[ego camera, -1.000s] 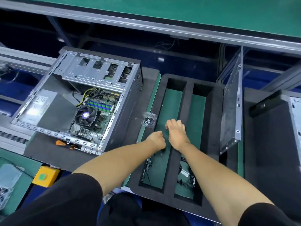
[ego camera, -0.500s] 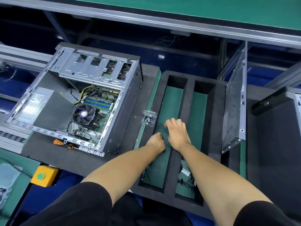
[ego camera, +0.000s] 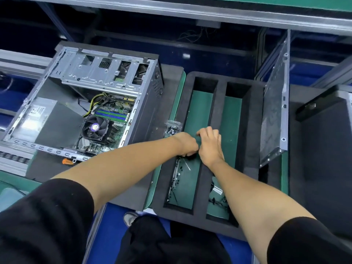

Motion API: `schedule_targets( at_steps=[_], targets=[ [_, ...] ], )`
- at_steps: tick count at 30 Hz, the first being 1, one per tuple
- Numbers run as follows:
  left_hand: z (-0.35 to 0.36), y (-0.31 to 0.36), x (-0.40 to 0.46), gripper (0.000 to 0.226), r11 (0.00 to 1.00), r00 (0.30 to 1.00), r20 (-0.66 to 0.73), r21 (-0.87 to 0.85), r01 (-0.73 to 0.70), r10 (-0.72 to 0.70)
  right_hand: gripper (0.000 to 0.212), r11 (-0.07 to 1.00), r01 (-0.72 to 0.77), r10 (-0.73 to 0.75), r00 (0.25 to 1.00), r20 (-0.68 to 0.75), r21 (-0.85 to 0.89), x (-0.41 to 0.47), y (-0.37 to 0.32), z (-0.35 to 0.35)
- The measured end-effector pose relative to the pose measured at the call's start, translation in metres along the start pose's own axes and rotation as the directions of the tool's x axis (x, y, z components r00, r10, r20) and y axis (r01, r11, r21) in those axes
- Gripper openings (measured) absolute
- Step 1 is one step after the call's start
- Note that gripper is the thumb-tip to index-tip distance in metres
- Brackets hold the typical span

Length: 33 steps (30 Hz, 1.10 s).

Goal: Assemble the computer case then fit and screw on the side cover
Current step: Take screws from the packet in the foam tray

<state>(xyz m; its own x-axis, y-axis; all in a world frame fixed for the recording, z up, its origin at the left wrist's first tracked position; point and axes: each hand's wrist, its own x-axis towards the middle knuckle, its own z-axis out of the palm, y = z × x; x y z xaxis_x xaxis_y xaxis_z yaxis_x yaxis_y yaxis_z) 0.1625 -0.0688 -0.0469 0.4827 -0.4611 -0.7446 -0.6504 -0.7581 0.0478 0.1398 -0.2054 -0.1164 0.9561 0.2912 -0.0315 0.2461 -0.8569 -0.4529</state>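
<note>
We see the open computer case (ego camera: 83,111) lying on its side on a dark foam mat (ego camera: 156,168), well to the left of our fingers, its fan and motherboard facing up. The grey side cover (ego camera: 274,103) stands upright on its edge, well to the right of our fingers, leaning at the right wall of the black foam tray (ego camera: 253,130). That tray has two long green-floored slots, and our hands meet over the left one and the divider between them. Our left hand (ego camera: 185,143) is curled, its fingers turned down and bunched on something small and dark in the left slot; we cannot tell what it is. Our right hand (ego camera: 210,145) lies just beside it, touching it, its fingers bent down over the divider; we cannot tell whether they hold anything. A small clear bag of screws (ego camera: 172,128) sits just left of our left fingers. An orange screwdriver handle (ego camera: 67,161) peeks out beneath the case, far left of them.
</note>
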Motion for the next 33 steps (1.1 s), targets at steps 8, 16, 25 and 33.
schedule_targets(
  at_steps=[8,16,25,33],
  targets=[
    [0.005,-0.001,0.006,0.024,0.997,0.997,0.055,0.051,-0.058,0.055,0.055,0.994,-0.085,0.089,0.995,-0.052,0.068,-0.001,0.000,0.001],
    [0.039,0.021,0.024,0.033,0.999,0.989,0.142,0.037,0.030,-0.035,0.054,0.994,-0.078,0.082,0.995,-0.056,0.075,-0.001,-0.001,-0.001],
    [0.053,0.028,0.032,0.036,0.990,0.993,0.109,0.135,0.033,-0.048,0.055,0.993,-0.066,0.072,0.995,-0.063,0.099,-0.002,0.000,0.001],
    [0.054,0.026,0.028,0.019,0.959,0.998,0.060,0.280,-0.035,0.019,0.053,0.996,-0.056,0.062,0.995,-0.083,0.074,-0.002,0.003,0.005]
  ],
)
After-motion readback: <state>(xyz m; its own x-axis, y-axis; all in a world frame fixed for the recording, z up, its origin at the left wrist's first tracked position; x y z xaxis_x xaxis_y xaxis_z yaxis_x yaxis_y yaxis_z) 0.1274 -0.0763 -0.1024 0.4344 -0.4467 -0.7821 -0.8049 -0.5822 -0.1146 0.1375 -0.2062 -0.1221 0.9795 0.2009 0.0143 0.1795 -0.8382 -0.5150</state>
